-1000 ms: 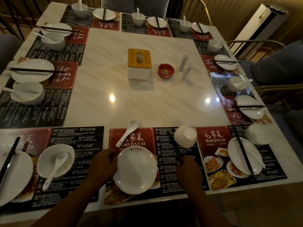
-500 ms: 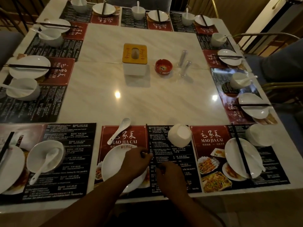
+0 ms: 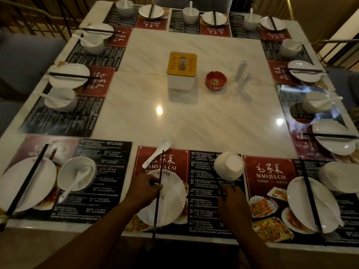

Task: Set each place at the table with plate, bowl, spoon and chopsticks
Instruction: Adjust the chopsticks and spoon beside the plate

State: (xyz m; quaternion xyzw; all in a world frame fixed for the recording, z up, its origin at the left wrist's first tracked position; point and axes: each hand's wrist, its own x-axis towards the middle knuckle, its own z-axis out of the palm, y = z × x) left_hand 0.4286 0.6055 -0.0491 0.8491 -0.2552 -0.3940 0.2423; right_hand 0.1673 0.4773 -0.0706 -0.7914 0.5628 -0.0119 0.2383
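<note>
The table (image 3: 204,121) top looks like polished marble, glossy enough to mirror bright spots. The plate (image 3: 172,193) is smooth, shiny white ceramic, the placemat (image 3: 206,210) printed and slick, the tissue box lid (image 3: 182,64) wooden.

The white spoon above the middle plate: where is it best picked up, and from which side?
Probably by its slim handle, pinched near the tip. The spoon lies flat and slanted, bowl end farther away, handle end pointing back toward the left hand, so come from the near left. That hand holds the chopsticks; the right hand seems free.
</note>
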